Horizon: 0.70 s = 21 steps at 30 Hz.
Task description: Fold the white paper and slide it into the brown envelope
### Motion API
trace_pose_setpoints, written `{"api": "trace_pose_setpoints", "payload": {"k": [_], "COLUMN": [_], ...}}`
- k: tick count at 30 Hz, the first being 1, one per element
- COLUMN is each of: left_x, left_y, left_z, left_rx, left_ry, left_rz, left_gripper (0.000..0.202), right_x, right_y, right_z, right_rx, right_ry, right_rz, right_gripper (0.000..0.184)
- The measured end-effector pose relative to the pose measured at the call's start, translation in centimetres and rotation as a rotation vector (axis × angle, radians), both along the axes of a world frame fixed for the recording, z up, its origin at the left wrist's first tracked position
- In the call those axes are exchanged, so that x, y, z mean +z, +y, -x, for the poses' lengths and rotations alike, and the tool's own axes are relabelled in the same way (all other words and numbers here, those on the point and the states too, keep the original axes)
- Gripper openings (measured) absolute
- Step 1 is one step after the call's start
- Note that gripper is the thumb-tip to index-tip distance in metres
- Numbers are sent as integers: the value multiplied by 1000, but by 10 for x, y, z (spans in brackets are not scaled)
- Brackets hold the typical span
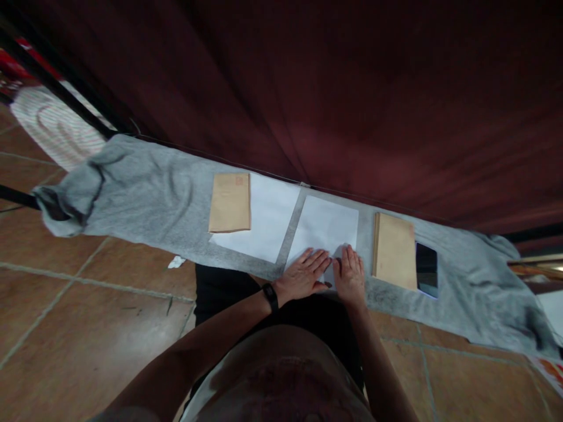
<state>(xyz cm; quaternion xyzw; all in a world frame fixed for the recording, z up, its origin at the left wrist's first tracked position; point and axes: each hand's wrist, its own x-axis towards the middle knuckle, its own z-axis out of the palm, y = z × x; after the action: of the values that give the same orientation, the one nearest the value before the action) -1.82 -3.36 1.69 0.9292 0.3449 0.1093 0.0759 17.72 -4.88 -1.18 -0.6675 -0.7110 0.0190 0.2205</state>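
**Work status.** Read the desk from 9 o'clock to 3 o'clock.

1. The flat brown paper envelope [229, 202] lies at 10 o'clock from your hands, overlapping the far left corner of a large white paper sheet [270, 220]. Neither is being touched, and both appear unhandled.
2. The second white paper sheet [325, 225] lies directly at 12 o'clock from your hands, its near edge under them.
3. Your left hand [303, 274], with a black wristband [271, 296], lies flat, palm down, fingers slightly fanned on the sheet's near left part.
4. Your right hand [350, 274] lies flat beside it, fingers close together, pressing the near right part. A small raised ridge of paper shows between the hands. Judge this as a crease just begun; the far part of the sheet is unfolded.
5. At 3 o'clock lies a second brown paper envelope [394, 251], untouched, with a dark-screened rectangular phone [426, 269] just beside its right edge.

**Surface and room.** The narrow grey cloth-covered desk [145, 193] runs from 9 to 3 o'clock, its cloth bunched at both ends. A red-brown tiled floor [65, 305] lies below, with a small white scrap [176, 262] on it. A pale striped fabric [57, 129] sits at 10 o'clock. A dark red curtain [352, 88] closes off 12 o'clock.
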Motion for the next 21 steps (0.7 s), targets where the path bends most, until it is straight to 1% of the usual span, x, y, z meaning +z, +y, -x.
{"api": "trace_pose_setpoints", "payload": {"k": [2, 5, 6, 8, 10, 14, 17, 21], "left_x": [-1, -4, -5, -7, -7, -6, -6, -9], "left_y": [1, 2, 2, 1, 1, 1, 2, 1], "left_z": [-1, -2, -3, -2, 0, 9, 16, 22], "left_rx": [-3, -17, -14, 7, 40, 90, 109, 142], "left_ry": [0, 8, 15, 27, 29, 14, 4, -11], "left_rz": [-5, -18, -25, -36, -38, -20, -8, -18], "left_gripper": [70, 60, 58, 57, 58, 60, 59, 60], "right_x": [3, 7, 7, 8, 7, 6, 6, 6], "right_y": [2, 1, 0, -4, -6, -8, -11, -18], "right_z": [12, 38, 46, 58, 63, 54, 42, 23], "right_rx": [24, 86, 106, 139, 147, 139, 163, 171], "right_ry": [140, 313, 330, 298, 241, 90, -38, -133], "right_rz": [-11, 45, 64, 73, 66, 43, 31, 36], "right_gripper": [57, 56, 56, 57, 57, 56, 54, 54]}}
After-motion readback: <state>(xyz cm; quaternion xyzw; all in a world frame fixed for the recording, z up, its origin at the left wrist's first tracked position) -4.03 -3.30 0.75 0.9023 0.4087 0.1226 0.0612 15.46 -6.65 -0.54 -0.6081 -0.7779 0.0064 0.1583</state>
